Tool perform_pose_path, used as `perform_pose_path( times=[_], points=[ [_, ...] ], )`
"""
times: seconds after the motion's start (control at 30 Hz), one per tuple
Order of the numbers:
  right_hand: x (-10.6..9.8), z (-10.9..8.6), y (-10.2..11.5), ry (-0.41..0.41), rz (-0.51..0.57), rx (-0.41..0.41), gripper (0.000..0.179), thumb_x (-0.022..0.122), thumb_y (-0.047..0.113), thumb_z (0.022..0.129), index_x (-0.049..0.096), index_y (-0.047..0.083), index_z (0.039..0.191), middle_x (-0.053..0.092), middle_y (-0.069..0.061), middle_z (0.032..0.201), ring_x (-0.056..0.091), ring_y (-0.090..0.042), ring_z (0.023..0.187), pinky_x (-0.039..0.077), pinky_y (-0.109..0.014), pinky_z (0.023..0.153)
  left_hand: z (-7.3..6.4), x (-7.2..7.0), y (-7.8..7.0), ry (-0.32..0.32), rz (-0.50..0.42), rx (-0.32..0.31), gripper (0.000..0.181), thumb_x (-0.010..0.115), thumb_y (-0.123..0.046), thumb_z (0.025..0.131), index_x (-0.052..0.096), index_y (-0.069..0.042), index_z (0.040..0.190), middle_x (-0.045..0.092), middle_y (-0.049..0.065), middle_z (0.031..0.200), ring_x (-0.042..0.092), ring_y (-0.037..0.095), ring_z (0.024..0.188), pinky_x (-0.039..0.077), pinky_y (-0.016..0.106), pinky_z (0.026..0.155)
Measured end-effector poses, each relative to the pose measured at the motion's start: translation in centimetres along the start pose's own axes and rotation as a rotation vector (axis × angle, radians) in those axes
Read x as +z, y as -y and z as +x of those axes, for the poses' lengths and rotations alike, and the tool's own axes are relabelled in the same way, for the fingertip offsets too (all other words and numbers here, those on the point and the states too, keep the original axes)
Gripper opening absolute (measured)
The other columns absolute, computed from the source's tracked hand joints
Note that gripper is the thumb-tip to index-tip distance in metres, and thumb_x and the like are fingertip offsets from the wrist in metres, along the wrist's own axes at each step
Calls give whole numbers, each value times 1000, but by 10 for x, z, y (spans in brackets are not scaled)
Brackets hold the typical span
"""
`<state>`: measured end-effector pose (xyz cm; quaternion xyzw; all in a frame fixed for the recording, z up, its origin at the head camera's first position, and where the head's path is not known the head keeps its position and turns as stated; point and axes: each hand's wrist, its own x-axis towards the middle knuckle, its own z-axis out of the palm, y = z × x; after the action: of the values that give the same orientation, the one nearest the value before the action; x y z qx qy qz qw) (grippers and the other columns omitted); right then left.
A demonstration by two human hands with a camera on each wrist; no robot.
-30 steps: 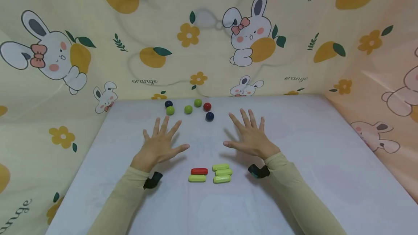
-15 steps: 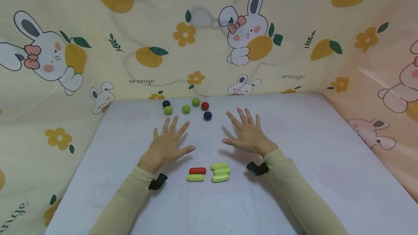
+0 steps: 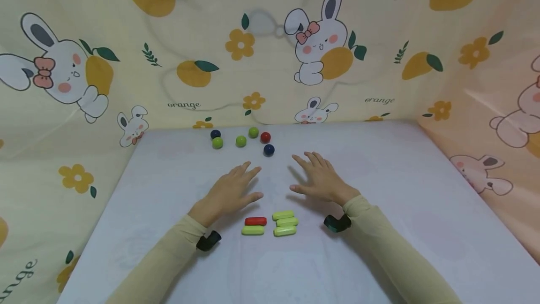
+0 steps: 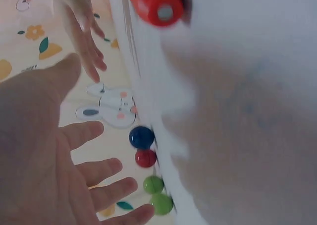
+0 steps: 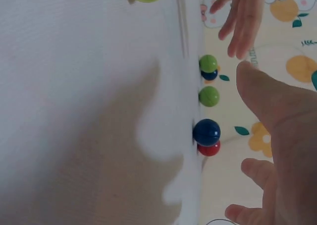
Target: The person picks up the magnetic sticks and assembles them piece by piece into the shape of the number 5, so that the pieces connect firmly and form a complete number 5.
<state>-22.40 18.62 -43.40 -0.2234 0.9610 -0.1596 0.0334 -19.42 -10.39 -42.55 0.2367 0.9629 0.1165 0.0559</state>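
Moved since the earlier frames: left hand (image 3: 228, 194), now nearer the centre of the head view; right hand (image 3: 324, 183), fingertips lower in frame. Grip: both empty, fingers loosely spread, thumbs apart. Lower centre, just below and between the hands: one red stick (image 3: 255, 221), four yellow-green sticks (image 3: 253, 231). Upper centre: three green balls (image 3: 241, 141), two dark blue balls (image 3: 268, 150), one red ball (image 3: 265, 137). Support: white table (image 3: 422, 201). Top: rabbit-print cloth (image 3: 274, 79).

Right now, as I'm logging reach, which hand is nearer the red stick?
Left. The left hand hovers just beyond the red stick, mostly to its left; the right hand hovers farther off, beyond it and to its right.
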Motion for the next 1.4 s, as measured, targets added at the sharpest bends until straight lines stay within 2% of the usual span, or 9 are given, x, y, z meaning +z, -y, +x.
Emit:
perform_pose_path(
  times=[0.23,0.47,0.63,0.77,1.0,1.13,1.4],
  points=[
    [6,0,-3,-6,9,-6,86,68,57,90,34,19,159,35,-21,160,30,-45,149,25,-70,117,1,2,-14,54,-133,60,66,60,-49,98,41,-22,155,40,12,161,42,34,147,41,57,114],
    [9,-4,-2,25,94,-23,79,68,52,92,39,17,156,39,-22,159,34,-44,148,29,-68,116,2,9,-23,140,-332,133,59,63,-43,99,46,-22,151,46,3,158,41,25,148,38,51,119],
    [9,-8,0,33,122,-45,74,67,50,93,42,16,154,40,-23,157,37,-44,146,34,-67,114,4,12,-28,167,-396,194,54,67,-35,98,51,-20,147,54,4,150,51,23,140,42,46,116],
    [7,-10,2,41,135,-57,73,68,49,93,43,16,153,40,-24,157,37,-44,146,35,-67,113,8,15,-32,214,-424,216,49,70,-25,96,56,-17,142,63,3,138,60,20,123,49,41,108],
    [8,-12,4,61,127,-75,71,67,47,94,44,15,153,39,-25,157,37,-45,145,35,-67,114,13,18,-39,298,-410,240,39,67,-12,97,64,-18,135,69,0,124,62,11,106,51,28,96],
    [8,-12,3,71,141,-65,69,68,44,95,45,14,152,39,-26,157,36,-46,146,34,-66,115,16,21,-40,301,-405,247,34,65,-9,97,68,-18,130,69,-2,124,59,6,97,50,23,90],
    [11,-6,-2,90,134,-23,68,66,45,96,44,14,153,38,-25,158,35,-45,147,34,-67,114,24,24,-41,297,-408,253,31,66,-8,95,72,-15,124,72,-3,118,58,6,92,49,20,86]
  ],
)
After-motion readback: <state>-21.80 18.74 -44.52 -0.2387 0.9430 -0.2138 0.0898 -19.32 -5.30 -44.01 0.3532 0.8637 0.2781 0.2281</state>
